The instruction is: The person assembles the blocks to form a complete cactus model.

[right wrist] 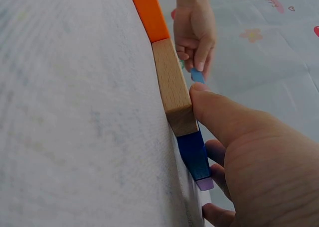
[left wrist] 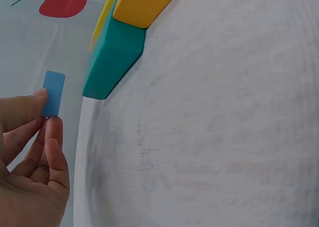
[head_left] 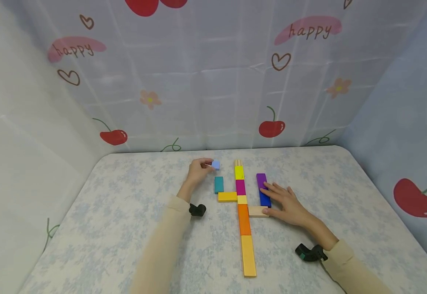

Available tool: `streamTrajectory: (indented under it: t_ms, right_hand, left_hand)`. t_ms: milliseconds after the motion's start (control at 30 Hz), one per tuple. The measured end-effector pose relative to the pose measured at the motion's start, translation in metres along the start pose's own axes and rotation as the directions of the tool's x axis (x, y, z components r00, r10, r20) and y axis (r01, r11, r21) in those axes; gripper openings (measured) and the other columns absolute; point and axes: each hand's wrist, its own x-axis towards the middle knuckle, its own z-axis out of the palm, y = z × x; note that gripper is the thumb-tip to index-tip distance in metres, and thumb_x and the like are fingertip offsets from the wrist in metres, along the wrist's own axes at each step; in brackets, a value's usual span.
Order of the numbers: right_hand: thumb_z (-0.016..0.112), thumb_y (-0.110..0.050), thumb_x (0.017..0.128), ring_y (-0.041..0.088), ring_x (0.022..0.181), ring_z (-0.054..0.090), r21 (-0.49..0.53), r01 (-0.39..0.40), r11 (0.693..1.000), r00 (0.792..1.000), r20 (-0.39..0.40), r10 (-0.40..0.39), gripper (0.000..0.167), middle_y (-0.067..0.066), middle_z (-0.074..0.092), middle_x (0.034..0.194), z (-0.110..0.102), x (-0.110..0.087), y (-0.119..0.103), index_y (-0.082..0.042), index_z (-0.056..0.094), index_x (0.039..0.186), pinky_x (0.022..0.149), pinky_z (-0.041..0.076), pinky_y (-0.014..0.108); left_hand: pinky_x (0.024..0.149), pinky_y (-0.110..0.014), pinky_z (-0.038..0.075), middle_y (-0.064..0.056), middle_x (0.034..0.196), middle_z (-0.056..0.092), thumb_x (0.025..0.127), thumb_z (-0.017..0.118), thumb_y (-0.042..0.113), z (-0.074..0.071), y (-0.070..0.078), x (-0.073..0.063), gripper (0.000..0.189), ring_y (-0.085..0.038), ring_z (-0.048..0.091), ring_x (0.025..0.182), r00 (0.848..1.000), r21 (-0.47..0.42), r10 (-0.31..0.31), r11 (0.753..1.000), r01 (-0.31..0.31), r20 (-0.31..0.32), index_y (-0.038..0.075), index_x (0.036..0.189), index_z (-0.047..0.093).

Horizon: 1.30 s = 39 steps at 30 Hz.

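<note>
My left hand (head_left: 197, 170) pinches a small light blue block (left wrist: 54, 93) between thumb and fingers, close over the far part of the table. Just nearer lies a teal block (head_left: 219, 184), meeting the end of a yellow-orange block (head_left: 227, 197). With fingers spread, my right hand (head_left: 287, 204) rests beside a purple block (head_left: 261, 179) and a dark blue block (head_left: 265, 200), which lie end to end. Its thumb is right at the edge of a plain wooden block (right wrist: 172, 77); its fingertips reach the purple and dark blue pieces.
A long row of blocks runs down the middle: pale sticks (head_left: 238, 162), yellow (head_left: 239, 172), magenta (head_left: 240, 187), pale yellow (head_left: 242, 199), orange (head_left: 244, 219) and light orange (head_left: 248, 256) blocks. A printed curtain (head_left: 213, 110) stands behind the table (head_left: 125, 220).
</note>
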Motion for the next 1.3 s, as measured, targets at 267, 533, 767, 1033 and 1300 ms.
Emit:
streamTrajectory:
  t_ms: [267, 533, 767, 1033, 1300]
  right_hand:
    - [0.071, -0.039, 0.087, 0.047, 0.143, 0.025, 0.006, 0.006, 1.0, 1.0, -0.004, -0.006, 0.066, 0.019, 0.038, 0.154, -0.001, 0.0, -0.002, -0.011, 0.051, 0.143, 0.107, 0.004, 0.078]
    - [0.071, -0.04, 0.087, 0.047, 0.143, 0.025, 0.002, -0.002, 1.0, 1.0, -0.001, 0.002, 0.067, 0.019, 0.038, 0.154, -0.002, 0.0, -0.002, -0.01, 0.051, 0.143, 0.107, 0.004, 0.078]
    - [0.071, -0.04, 0.087, 0.047, 0.144, 0.025, -0.002, 0.0, 1.0, 1.0, -0.002, 0.0, 0.067, 0.019, 0.038, 0.154, -0.001, -0.001, -0.001, -0.012, 0.051, 0.144, 0.107, 0.004, 0.078]
    - [0.071, -0.04, 0.087, 0.047, 0.143, 0.026, 0.005, -0.002, 1.0, 1.0, -0.004, 0.002, 0.067, 0.019, 0.038, 0.154, -0.001, -0.002, -0.002, -0.011, 0.051, 0.143, 0.107, 0.004, 0.078]
    - [0.071, -0.04, 0.087, 0.046, 0.144, 0.025, 0.005, -0.009, 1.0, 1.0, 0.001, 0.009, 0.067, 0.019, 0.037, 0.154, -0.001, -0.001, -0.002, -0.012, 0.051, 0.143, 0.107, 0.003, 0.078]
  left_hand:
    - [0.083, -0.033, 0.054, -0.011, 0.116, 0.067, 0.091, 0.069, 0.011, 0.009, -0.008, -0.007, 0.033, -0.024, 0.061, 0.099, 1.0, -0.023, -0.004, 1.0, 0.004, 0.025, 0.009, 0.123, 0.068]
    - [0.08, -0.031, 0.054, -0.011, 0.112, 0.068, 0.089, 0.072, 0.011, 0.013, -0.01, -0.007, 0.032, -0.022, 0.061, 0.093, 1.0, -0.021, -0.004, 1.0, 0.004, 0.008, 0.008, 0.121, 0.07]
    - [0.078, -0.03, 0.054, -0.012, 0.107, 0.069, 0.087, 0.074, 0.009, 0.015, -0.009, -0.008, 0.031, -0.022, 0.062, 0.09, 1.0, -0.012, -0.014, 1.0, 0.014, 0.008, 0.005, 0.117, 0.071]
    - [0.077, -0.028, 0.053, -0.011, 0.104, 0.068, 0.086, 0.074, 0.008, 0.016, -0.009, -0.008, 0.028, -0.019, 0.06, 0.086, 1.0, 0.0, -0.023, 1.0, 0.023, 0.015, 0.005, 0.113, 0.072]
    - [0.078, -0.028, 0.052, -0.01, 0.105, 0.068, 0.086, 0.074, 0.01, 0.013, -0.006, -0.007, 0.026, -0.019, 0.06, 0.087, 0.998, 0.017, -0.053, 0.998, 0.053, 0.04, 0.005, 0.112, 0.072]
